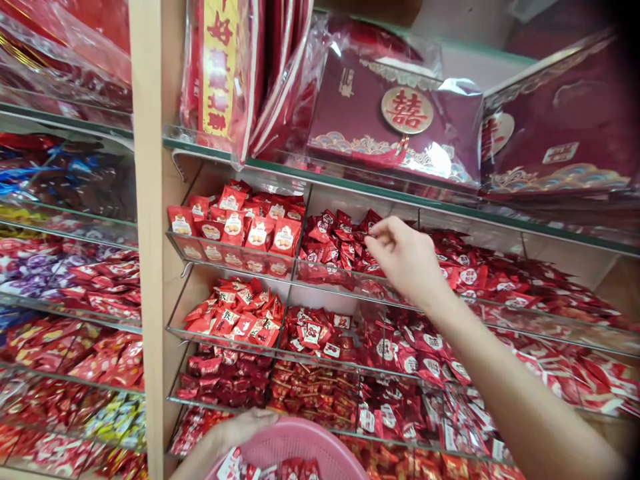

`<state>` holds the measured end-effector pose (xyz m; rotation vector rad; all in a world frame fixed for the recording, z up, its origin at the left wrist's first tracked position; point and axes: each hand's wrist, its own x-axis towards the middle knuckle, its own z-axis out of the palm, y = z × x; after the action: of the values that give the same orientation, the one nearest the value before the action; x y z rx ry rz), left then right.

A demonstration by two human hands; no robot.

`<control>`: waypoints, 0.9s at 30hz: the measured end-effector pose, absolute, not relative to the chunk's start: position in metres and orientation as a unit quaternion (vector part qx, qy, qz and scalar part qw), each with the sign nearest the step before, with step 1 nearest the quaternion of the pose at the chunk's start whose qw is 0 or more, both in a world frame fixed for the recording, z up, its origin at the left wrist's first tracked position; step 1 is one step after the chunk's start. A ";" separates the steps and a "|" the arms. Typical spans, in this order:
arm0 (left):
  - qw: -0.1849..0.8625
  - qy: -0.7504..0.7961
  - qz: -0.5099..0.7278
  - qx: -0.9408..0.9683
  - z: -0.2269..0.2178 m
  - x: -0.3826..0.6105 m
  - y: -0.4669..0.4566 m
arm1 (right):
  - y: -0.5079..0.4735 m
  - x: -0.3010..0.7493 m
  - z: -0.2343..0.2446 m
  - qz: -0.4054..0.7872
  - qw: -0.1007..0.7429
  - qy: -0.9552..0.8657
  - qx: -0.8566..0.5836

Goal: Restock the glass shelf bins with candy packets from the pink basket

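Note:
My right hand (pixel 403 257) reaches into the second bin of the top candy row, its fingers pinched on a red wrapped candy (pixel 369 228) in the heap there. My left hand (pixel 239 430) is at the bottom edge, fingers curled over the far rim of a pink plastic basket (pixel 300 443). The basket holds a few red wrapped candies (pixel 273 468). Only the left hand's knuckles and part of the forearm show.
Glass-fronted bins of red wrapped candies (pixel 240 230) fill several shelf rows. A wooden upright post (pixel 150 233) divides them from mixed-colour candies (pixel 65 280) at left. Red gift boxes (pixel 400 120) and hanging red banners (pixel 220 67) sit on the glass shelf above.

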<state>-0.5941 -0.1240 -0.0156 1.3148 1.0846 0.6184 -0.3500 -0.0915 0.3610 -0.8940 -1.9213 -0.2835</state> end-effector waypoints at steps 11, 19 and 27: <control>0.610 0.453 0.299 0.578 -0.011 -0.593 -0.126 | -0.061 -0.428 0.362 -0.306 0.325 -0.804 -0.393; 0.615 0.446 0.308 0.573 -0.018 -0.595 -0.124 | -0.056 -0.424 0.377 -0.244 0.392 -0.765 -0.448; 0.605 0.464 0.293 0.577 -0.003 -0.595 -0.131 | -0.056 -0.393 0.374 -0.162 0.581 -0.704 -0.375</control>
<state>-0.5953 -0.1307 -0.0033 1.3347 1.0726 0.6771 -0.3926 -0.0555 0.3736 -0.8769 -1.6448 -0.3784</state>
